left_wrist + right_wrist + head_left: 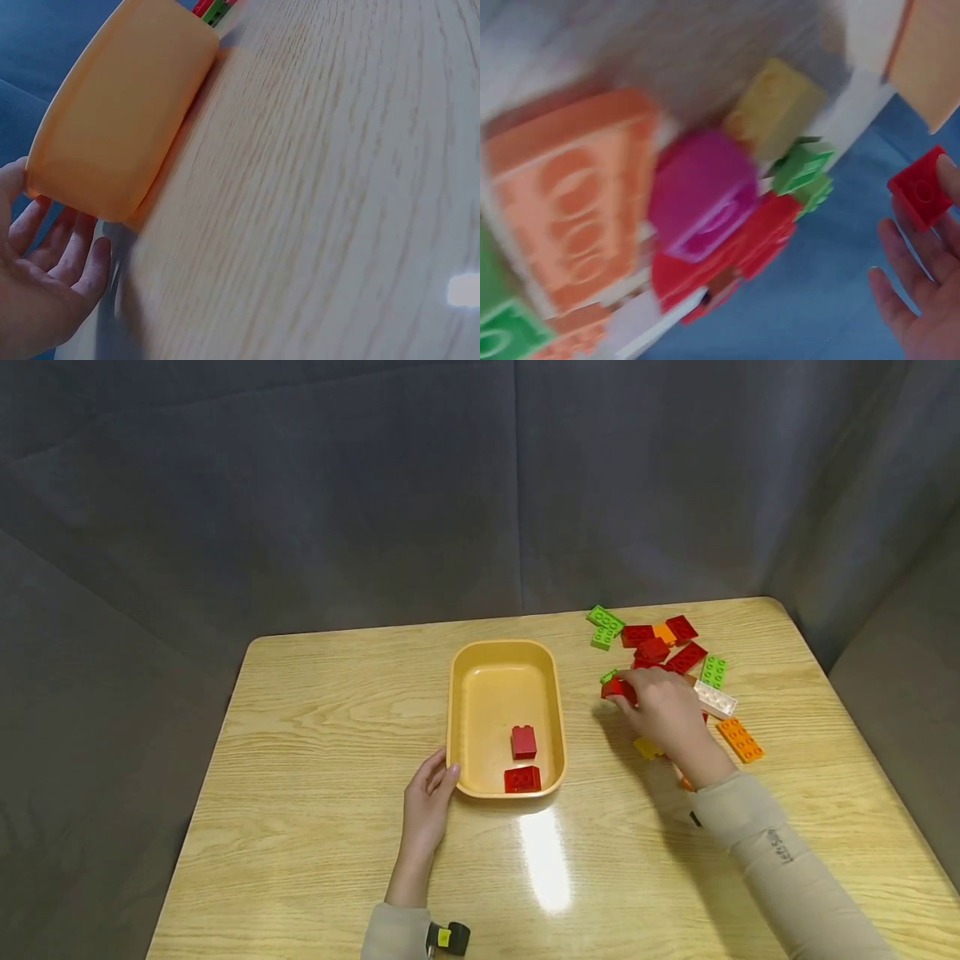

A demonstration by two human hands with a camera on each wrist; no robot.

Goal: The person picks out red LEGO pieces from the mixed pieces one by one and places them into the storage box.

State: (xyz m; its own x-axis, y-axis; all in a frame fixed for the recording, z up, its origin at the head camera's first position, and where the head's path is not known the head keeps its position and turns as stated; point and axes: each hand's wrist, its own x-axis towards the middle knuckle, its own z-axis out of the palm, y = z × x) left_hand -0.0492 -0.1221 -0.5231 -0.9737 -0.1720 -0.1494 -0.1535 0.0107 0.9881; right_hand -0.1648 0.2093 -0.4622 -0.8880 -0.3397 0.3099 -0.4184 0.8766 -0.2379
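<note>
Between the thumb and fingers of my right hand (667, 706) is a red toy brick (618, 690), held above the table. In the right wrist view the same red brick (921, 186) shows its hollow underside. My left hand (428, 793) holds the near left corner of a yellow-orange plastic tray (506, 647), thumb over the rim and fingers on the outside. The left wrist view shows the tray's outer wall (127, 105) with the hand at its corner. Inside the tray lie two red bricks, one (523, 742) farther from me and one (522, 779) by the near wall.
Right of the tray spreads a pile of toy bricks: several red ones (686, 657), green ones (606, 619), a white one (716, 699) and an orange one (740, 740). Purple (705, 191) and yellow (776, 105) bricks appear in the right wrist view. A dark curtain (375, 502) hangs behind the table.
</note>
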